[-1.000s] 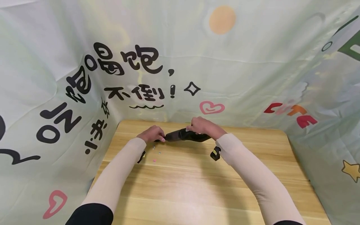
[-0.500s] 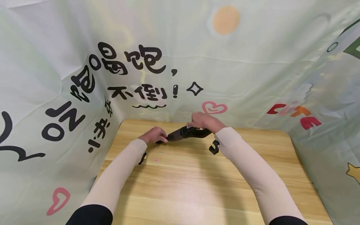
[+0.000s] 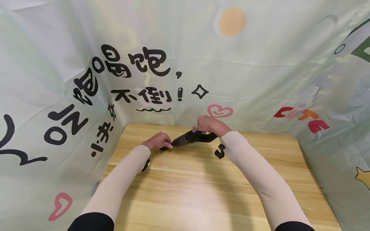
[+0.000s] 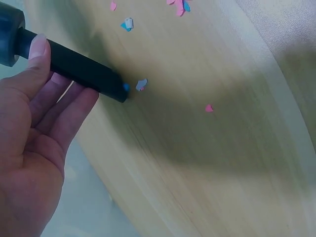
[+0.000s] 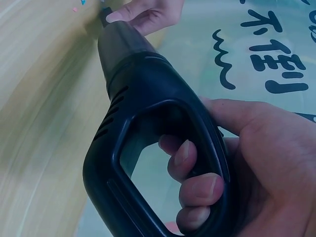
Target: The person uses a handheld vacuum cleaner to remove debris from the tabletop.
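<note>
A black handheld vacuum cleaner (image 3: 199, 137) is held tilted over the far part of the wooden table. My right hand (image 3: 209, 124) grips its loop handle (image 5: 197, 128), fingers curled through the opening in the right wrist view. Near the front end, my left hand (image 4: 39, 133) pinches the narrow black nozzle (image 4: 84, 66) between thumb and fingers. Just off the nozzle tip lie a blue scrap (image 4: 126, 87) and a greyish paper scrap (image 4: 141, 85). A pink scrap (image 4: 209, 108) lies farther off, and a pink and blue cluster (image 4: 180, 6) shows at the top edge.
The wooden table (image 3: 185, 192) meets a printed fabric backdrop (image 3: 248, 86) at the back and both sides. Its left edge runs close to my left hand. A small black device (image 3: 220, 151) hangs at my right wrist.
The vacuum's handle end has risen slightly with my right hand, so its body tilts more steeply. My left hand stays on the nozzle. The head view has shifted a little.
</note>
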Tool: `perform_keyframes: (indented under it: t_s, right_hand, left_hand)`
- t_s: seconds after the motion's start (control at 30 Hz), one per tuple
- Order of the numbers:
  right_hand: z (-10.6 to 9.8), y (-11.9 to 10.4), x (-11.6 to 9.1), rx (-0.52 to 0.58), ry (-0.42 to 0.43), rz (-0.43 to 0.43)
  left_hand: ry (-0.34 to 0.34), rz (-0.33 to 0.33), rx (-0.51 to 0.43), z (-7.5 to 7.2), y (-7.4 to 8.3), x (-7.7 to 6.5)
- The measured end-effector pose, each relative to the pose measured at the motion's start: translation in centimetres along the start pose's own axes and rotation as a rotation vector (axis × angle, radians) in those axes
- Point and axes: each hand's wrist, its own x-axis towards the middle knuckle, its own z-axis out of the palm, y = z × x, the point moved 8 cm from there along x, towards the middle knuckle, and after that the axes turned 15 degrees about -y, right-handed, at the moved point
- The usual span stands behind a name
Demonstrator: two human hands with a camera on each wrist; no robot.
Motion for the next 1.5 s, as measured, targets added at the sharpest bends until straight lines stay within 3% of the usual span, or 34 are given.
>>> perform_keyframes:
  t_s: [0.2, 0.4, 0.67, 1.5]
  right_hand:
    - [0.0, 0.2, 0.6, -0.01, -0.016, -0.007]
    - [0.7, 1.3, 1.1, 0.049, -0.04, 0.006]
    - [0.9, 1.5, 1.1, 0.061, -0.021, -0.001]
    - [0.1, -0.5, -1.5, -0.103, -0.001, 0.04]
  left_hand:
    - [-0.009, -0.005, 0.017, 0.2, 0.2, -0.2]
    - [-0.015, 0.01, 0.054, 0.4, 0.4, -0.3]
    - [-0.016, 0.026, 0.07, 0.6, 0.7, -0.5]
    - [-0.002, 0.098, -0.054, 2.4, 1.9, -0.8]
